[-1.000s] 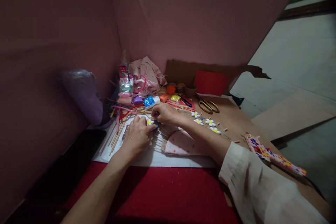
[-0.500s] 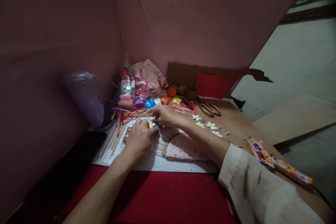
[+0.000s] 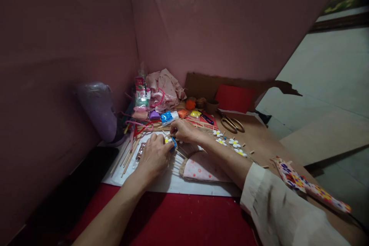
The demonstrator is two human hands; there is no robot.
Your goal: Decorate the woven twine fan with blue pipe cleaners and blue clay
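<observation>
The head view looks down at both hands (image 3: 155, 153) (image 3: 184, 130).

Room over red surface (image 3: 184, 219); right forearm (image 3: 225, 153) bars middle (seemingly low).

The left hand (image 3: 155, 153) partly covers a white flower (image 3: 167, 140), and we cannot tell what, if anything, the right hand's (image 3: 183, 130) fingertips hold. The right forearm (image 3: 226, 153) hides part of the pink dotted piece (image 3: 206, 168) towards the counter's (image 3: 173, 217) front edge. We lose the left forearm (image 3: 115, 207) and right sleeve (image 3: 291, 203) at the bottom, where the counter is also cut off.
</observation>
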